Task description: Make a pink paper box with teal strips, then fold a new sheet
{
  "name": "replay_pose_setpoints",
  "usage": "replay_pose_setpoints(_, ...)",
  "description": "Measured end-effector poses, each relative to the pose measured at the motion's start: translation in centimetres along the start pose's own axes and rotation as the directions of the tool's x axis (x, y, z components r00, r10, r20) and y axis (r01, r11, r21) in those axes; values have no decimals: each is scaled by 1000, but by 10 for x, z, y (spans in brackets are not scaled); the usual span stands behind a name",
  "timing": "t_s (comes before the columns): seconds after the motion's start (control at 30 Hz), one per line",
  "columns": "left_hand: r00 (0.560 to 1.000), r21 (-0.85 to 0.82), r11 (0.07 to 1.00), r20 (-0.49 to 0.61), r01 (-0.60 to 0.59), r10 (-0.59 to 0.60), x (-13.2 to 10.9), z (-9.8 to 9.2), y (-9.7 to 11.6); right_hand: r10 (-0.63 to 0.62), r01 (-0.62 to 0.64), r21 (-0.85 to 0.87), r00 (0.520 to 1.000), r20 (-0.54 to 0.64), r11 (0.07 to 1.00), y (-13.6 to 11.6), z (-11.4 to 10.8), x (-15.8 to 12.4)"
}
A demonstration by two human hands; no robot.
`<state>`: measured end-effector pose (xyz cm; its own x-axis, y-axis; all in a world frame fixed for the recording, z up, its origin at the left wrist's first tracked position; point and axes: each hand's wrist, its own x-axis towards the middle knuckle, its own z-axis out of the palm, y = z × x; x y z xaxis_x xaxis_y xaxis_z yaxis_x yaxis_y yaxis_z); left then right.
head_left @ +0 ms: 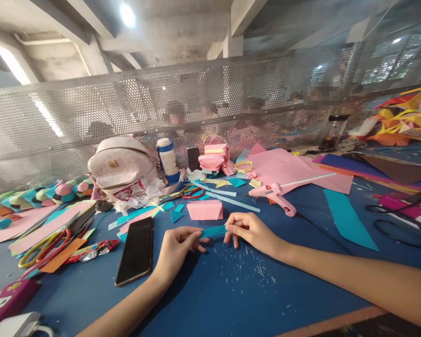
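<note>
While left hand (177,243) and right hand (250,230) pinch opposite ends of teal paper strip (214,230), we note pink box (204,209) just beyond (phone (135,250) lies left).

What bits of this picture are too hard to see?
Head view, teal paper strip: both ends hidden by fingers of the left hand and right hand.
Head view, people behind the mesh screen: blurred.
Head view, magenta box: cut off by the left edge.
</note>
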<state>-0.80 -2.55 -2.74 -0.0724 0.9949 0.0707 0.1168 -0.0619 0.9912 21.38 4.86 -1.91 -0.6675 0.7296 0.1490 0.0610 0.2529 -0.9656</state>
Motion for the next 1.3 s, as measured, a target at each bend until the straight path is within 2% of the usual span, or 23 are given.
replay_pose_setpoints(0.17, 999, -14, 999, -24, -33, 32, 3, -1, -1, -4, 5, 12, 999, -53, 1000, -1, -2, 1)
replay_pose_setpoints(0.37, 999, -8, 999, -35, -36, 35, 2, -2, -4, 6, -5, 36, 999, -42, 999, 0, -3, 1)
replay_pose_setpoints(0.63, 987, 79, 986, -38, -150, 153, 1, -1, -2, -21, 18, -42, 997, -69, 999, 1, -3, 2)
replay_pose_setpoints(0.73, 969, 130, 972, -126, -198, 215, 3, -6, -5, -60, 46, -175, 995, -79, 984, 2, -4, 3)
replay_pose_setpoints(0.83, 931, 205, 949, -228, -240, 285, 10, -16, -6, -113, 72, -358, 989, -95, 931, 3, -6, 5)
replay_pose_setpoints(0.9, 910, 253, 928, -248, -272, 334, 18, -25, -2, -146, 96, -390, 984, -99, 916, 2, -7, 7)
replay_pose_setpoints(1.0, 913, 293, 896, -134, -334, 385, 37, -33, 7, -171, 129, -356, 981, -90, 926, -3, -8, 14)
replay_pose_setpoints(1.13, 940, 266, 903, 40, -337, 340, 67, -30, 12, -164, 136, -280, 983, -81, 950, -13, -8, 30)
replay_pose_setpoints(1.3, 971, 215, 947, 61, -239, 231, 87, -19, 12, -152, 128, -217, 984, -95, 968, -27, -14, 44)
